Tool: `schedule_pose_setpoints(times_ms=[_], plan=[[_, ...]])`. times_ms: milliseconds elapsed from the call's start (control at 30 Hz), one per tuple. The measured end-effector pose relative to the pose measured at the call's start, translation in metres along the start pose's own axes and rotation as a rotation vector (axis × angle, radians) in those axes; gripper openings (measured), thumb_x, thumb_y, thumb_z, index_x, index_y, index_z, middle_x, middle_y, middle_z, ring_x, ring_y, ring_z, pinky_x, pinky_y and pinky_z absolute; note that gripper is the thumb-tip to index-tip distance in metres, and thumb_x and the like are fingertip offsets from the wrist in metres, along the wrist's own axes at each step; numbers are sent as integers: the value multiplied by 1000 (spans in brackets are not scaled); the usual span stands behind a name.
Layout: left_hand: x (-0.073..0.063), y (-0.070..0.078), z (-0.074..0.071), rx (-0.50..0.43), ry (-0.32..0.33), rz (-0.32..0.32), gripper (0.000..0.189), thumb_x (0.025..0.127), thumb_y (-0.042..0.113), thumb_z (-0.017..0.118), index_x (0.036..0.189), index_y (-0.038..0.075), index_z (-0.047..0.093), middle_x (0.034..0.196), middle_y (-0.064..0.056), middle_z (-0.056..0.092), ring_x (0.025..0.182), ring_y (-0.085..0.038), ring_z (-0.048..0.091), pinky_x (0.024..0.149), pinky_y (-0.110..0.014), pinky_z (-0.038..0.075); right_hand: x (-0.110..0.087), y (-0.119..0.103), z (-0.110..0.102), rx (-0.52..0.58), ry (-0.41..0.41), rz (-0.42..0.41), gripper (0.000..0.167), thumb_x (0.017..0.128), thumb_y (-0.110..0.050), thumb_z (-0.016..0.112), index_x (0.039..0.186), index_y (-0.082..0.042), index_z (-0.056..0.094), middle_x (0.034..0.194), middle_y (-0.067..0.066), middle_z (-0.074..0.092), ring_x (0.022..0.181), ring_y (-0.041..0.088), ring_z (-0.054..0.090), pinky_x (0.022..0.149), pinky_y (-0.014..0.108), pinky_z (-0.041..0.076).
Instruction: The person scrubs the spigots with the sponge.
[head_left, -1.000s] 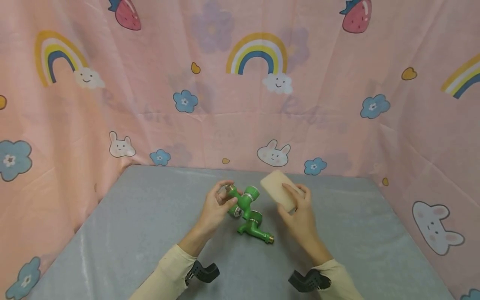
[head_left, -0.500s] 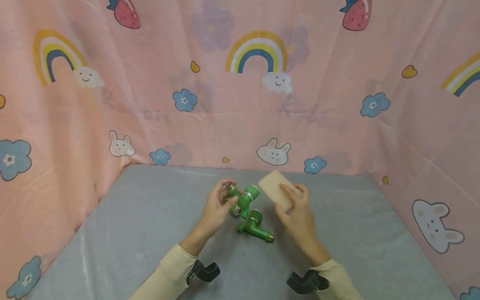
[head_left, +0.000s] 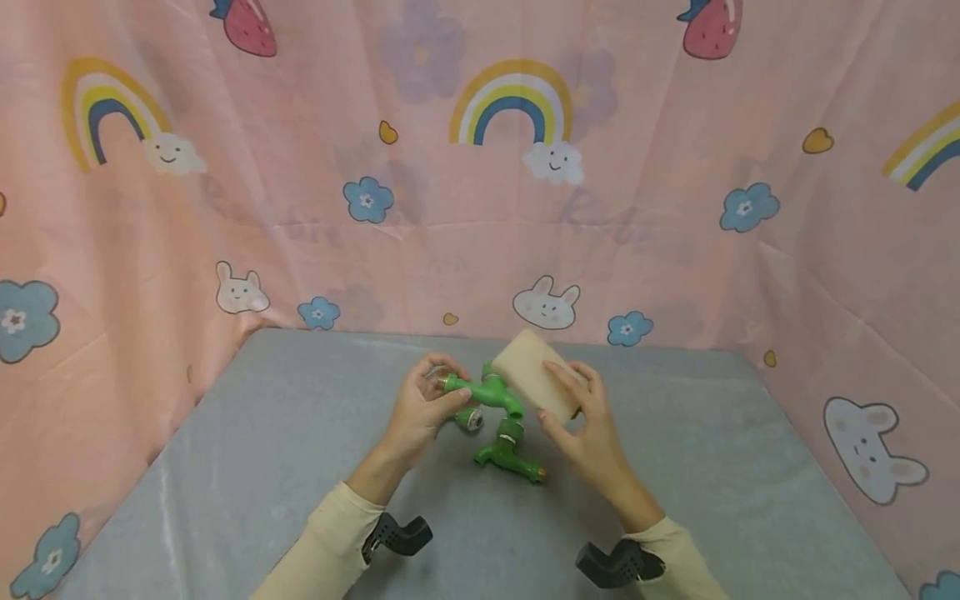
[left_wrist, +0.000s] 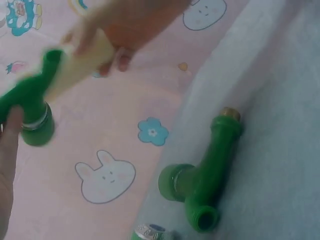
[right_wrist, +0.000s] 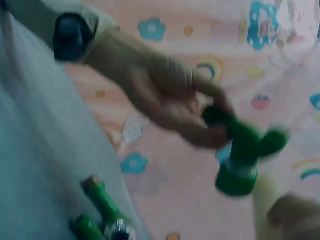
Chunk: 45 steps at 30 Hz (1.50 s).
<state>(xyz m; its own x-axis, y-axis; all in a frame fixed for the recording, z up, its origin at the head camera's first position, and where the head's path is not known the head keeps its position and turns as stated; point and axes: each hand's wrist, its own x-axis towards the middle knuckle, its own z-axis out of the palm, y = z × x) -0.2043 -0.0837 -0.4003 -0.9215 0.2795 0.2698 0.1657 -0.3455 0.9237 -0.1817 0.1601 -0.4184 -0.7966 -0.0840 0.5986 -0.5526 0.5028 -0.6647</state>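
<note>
My left hand (head_left: 420, 410) pinches a green plastic tap (head_left: 495, 395) near its brass threaded end, holding it raised above the table. In the left wrist view that tap (left_wrist: 32, 97) is at the upper left, spout up and knob down. A cream sponge block (head_left: 531, 373) is in my right hand (head_left: 592, 433), thumb on one side and fingers on the other. Its left edge overlaps the tap's knob end in the head view. In the right wrist view the sponge (right_wrist: 265, 197) shows pale beside the tap (right_wrist: 245, 150), blurred.
Below the hands, a second green tap (head_left: 506, 457) lies on the grey-covered table (head_left: 315, 467). Another tap (head_left: 469, 418) lies partly hidden behind my left hand. A pink patterned curtain (head_left: 420, 267) borders the table at the back and sides.
My left hand has moved slightly left and turned the tap, so its spout now points right. My right hand has brought the sponge left, up to the tap.
</note>
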Motion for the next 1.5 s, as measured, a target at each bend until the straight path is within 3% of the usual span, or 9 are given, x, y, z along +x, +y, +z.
schedule_pose_setpoints(times_ms=[167,367,600,700,933,1100,1300,1400,1500], plan=[[0,-1,1,-55,3,-28,30,90,-12,60,89,18,62,101,1,58,86,-5,64,86,-22,61,1,14,-7,7,15,194,60,95,-6,66,151,-9,46,141,27,35,98,29,48,69,19,41],[1,-5,1,-102,28,-85,21,93,4,71,83,19,61,101,3,56,92,-6,62,90,-22,59,-1,-9,-4,119,11,69,59,97,-2,58,153,-11,43,142,23,38,108,26,46,78,23,45],[-2,-12,1,18,-170,-90,24,82,29,84,84,22,61,100,9,67,87,-5,66,81,-22,60,-6,-24,9,121,-31,46,58,96,-3,61,151,-14,48,146,23,36,118,27,46,86,32,46],[-2,-12,1,39,-191,-78,26,82,28,84,84,20,59,96,9,71,83,-4,68,76,-22,60,-6,-24,11,107,-25,62,56,97,-4,61,150,-14,48,147,24,34,122,31,45,88,33,45],[1,-11,1,-74,21,-77,24,86,17,80,81,17,56,92,8,68,81,-5,70,81,-22,62,-6,-24,9,81,67,63,59,95,-4,62,151,-13,48,141,24,40,109,23,45,80,28,41],[4,-10,3,-125,181,-116,23,94,5,69,80,15,54,89,7,67,80,-5,70,81,-21,61,-6,-24,10,17,-17,152,58,96,-14,65,152,-18,48,142,25,38,90,23,48,66,24,43],[7,-11,2,-192,367,-200,25,99,4,61,77,13,53,94,-1,63,84,-8,71,86,-23,61,-1,-15,4,-110,-39,289,61,98,-19,64,155,-15,42,141,25,39,100,35,56,75,35,49],[7,-12,1,-206,414,-222,24,100,9,62,78,12,54,100,-3,61,88,-8,72,89,-23,60,-2,-19,4,-55,-21,228,64,97,-15,64,156,-14,39,139,25,40,96,32,55,72,30,48],[7,-13,1,-218,387,-247,23,101,13,61,79,12,54,105,-3,58,91,-9,71,91,-23,60,-6,-26,10,-7,-65,137,62,97,-14,64,155,-15,41,140,27,38,89,25,51,64,22,43]])
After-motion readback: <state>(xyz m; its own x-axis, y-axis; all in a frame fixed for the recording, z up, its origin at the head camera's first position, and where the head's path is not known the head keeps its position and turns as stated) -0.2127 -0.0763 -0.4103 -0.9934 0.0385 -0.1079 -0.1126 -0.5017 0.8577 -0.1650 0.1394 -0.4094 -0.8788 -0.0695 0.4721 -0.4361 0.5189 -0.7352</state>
